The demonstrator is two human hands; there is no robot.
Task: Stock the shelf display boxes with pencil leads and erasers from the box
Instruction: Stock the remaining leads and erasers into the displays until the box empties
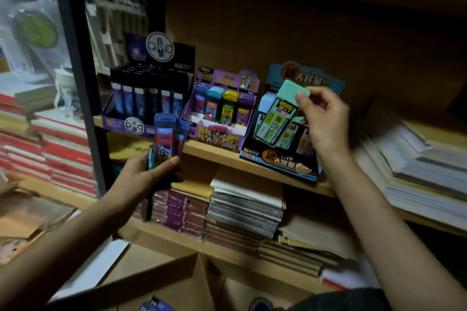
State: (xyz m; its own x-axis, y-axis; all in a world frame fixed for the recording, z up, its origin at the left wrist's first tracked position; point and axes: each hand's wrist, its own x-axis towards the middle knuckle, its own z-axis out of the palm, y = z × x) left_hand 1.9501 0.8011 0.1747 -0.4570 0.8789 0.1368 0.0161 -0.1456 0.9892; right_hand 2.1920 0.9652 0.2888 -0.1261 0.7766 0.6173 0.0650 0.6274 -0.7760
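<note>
My right hand (322, 118) pinches the top of a teal pencil lead case (279, 116) over the blue display box (283, 156) at the right of the wooden shelf (209, 153). My left hand (149, 177) grips a few blue pencil lead packs (166, 137) below the shelf edge, in front of the black and purple display box (146, 98). Between them stands a purple display box (219, 113) with several coloured cases upright in it. An open cardboard box (161, 278) lies below, near the bottom of the view.
Spiral notebooks (245, 209) and maroon booklets (182, 209) are stacked on the shelf below. Red-edged book stacks (65, 154) stand at the left behind a black post (80, 83). Paper piles (424, 171) fill the right side.
</note>
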